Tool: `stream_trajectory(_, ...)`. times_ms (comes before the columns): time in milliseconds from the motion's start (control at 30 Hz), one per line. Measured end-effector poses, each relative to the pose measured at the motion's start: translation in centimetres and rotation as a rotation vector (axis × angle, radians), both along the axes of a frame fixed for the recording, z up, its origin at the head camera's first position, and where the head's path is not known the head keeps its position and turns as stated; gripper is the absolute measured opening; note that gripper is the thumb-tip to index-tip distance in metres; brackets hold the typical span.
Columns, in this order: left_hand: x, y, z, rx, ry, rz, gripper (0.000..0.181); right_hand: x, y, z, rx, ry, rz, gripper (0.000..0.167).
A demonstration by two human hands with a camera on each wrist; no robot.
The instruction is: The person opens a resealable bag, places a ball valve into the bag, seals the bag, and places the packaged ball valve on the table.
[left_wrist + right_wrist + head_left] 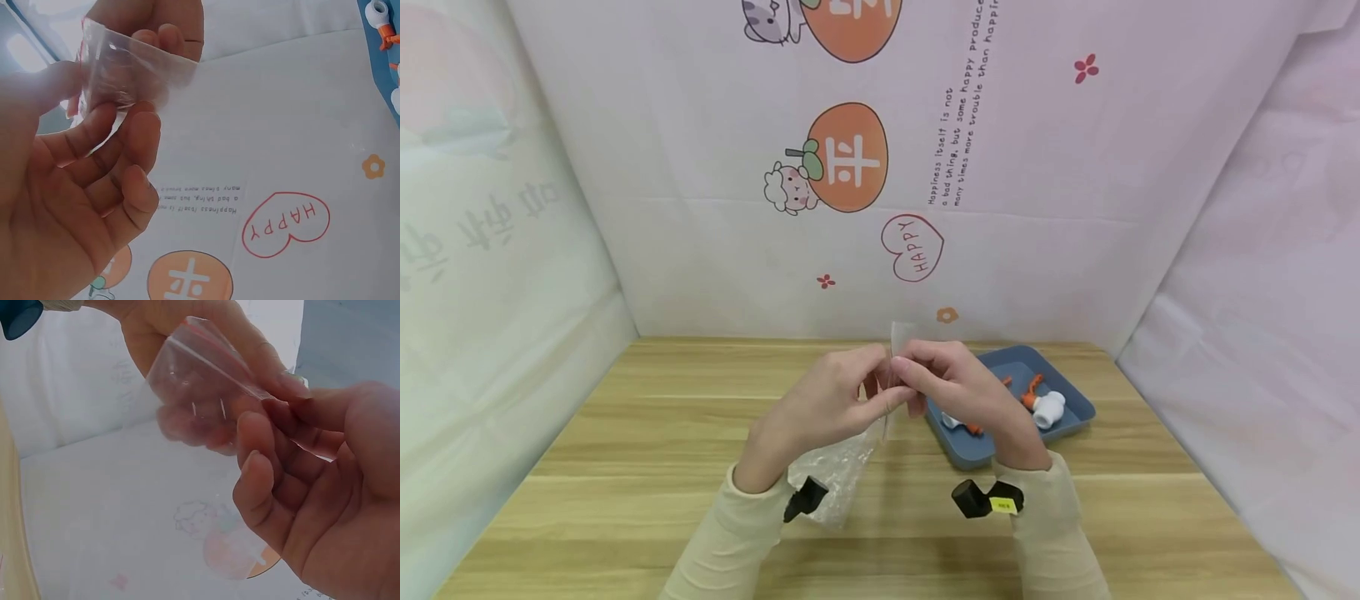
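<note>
1. Printed cloth (1037,167) before me: "Happiness itself is not / a bad thing, but some happy produce… / many times more trouble than happin…", cut by the upper edge.
2. Red heart (913,248), same cloth: "HAPPY".
3. Orange fruit (850,158): white character, uncertain to me.
4. Yellow label (1003,505), my right sleeve (1052,533): illegibly small.

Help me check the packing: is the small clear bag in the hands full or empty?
Empty, it seems: in the right wrist view the left hand shows through the small clear bag, with no contents visible.
</note>
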State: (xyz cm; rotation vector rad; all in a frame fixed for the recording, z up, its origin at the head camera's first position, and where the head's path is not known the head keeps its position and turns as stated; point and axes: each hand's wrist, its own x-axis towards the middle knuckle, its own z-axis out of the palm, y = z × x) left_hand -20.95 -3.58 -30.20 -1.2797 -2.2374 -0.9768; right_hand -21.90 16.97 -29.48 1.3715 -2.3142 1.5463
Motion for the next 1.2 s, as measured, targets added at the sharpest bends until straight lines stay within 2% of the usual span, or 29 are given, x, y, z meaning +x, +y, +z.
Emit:
stream_trajectory(200, 0.6, 0.0, 0.3, -0.063, -0.014, 0.026, 0.009, 0.3, 0.4, 0.2, 0.035, 0.101, -0.033, 0.019)
stream_trajectory(400, 0.8, -0.2, 0.4, -0.083, -0.040, 0.010, 0.008, 0.5, 0.4, 0.5, 0.054, 0.165, -0.033, 0.019)
stream_trajectory(500, 0.8, -0.3, 0.5, -0.081, -0.032, -0.002, 0.012, 0.6, 0.4, 0.5, 0.075, 0.187, -0.056, 0.019)
stream_trajectory(700, 1.0, -0.2, 0.5, -0.083, 0.018, 0.010, 0.020, 1.0, 0.4, 0.7, 0.087, 0.183, -0.086, 0.018)
stream_trajectory(967, 1.0, 0.3, 0.4, -0.124, 0.033, 0.033, 0.006, 1.3, 0.4, 0.5, 0.081, 0.193, -0.189, 0.012)
stream_trajectory(1200, 1.1, 0.6, 0.1, -0.110, 0.020, 0.041, 0.011, 1.3, 0.4, 0.4, 0.078, 0.200, -0.179, 0.013)
